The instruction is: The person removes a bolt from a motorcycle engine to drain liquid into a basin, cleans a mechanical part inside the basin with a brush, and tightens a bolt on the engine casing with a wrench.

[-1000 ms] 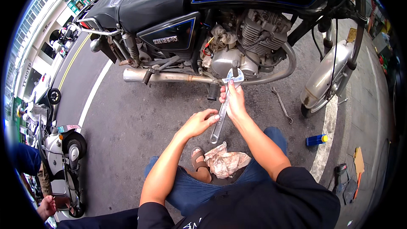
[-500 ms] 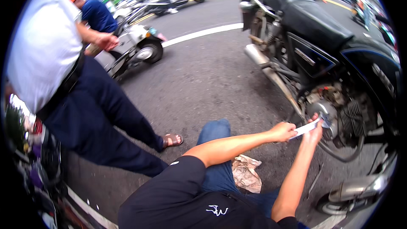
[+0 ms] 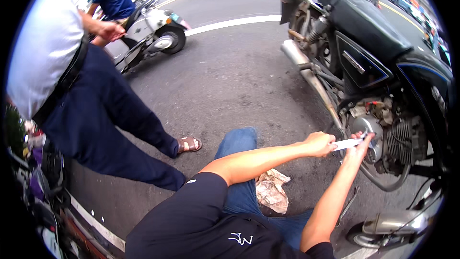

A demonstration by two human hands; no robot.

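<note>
A flat, pale bar-shaped tool (image 3: 346, 144) lies between my two hands, beside the round silver engine cover (image 3: 366, 126) of a black motorcycle. My left hand (image 3: 318, 144) is closed around its left end. At its other end, my right hand (image 3: 360, 147) grips it with the fingers closed, close against the cover. The fingers hide the tip, so I cannot tell whether it touches the engine, nor the tool's exact kind.
The motorcycle's seat (image 3: 364, 17) and exhaust pipe (image 3: 316, 84) rise ahead and right. Crumpled stained paper (image 3: 272, 191) lies by my knee, and a thin metal rod (image 3: 348, 205) on the asphalt. A person in dark trousers (image 3: 108, 115) stands left; another sits by a white scooter (image 3: 158, 38).
My view has shifted slightly. The tool sits more level between my hands, and both hands keep their hold beside the engine cover. A scooter on the road has moved right.
</note>
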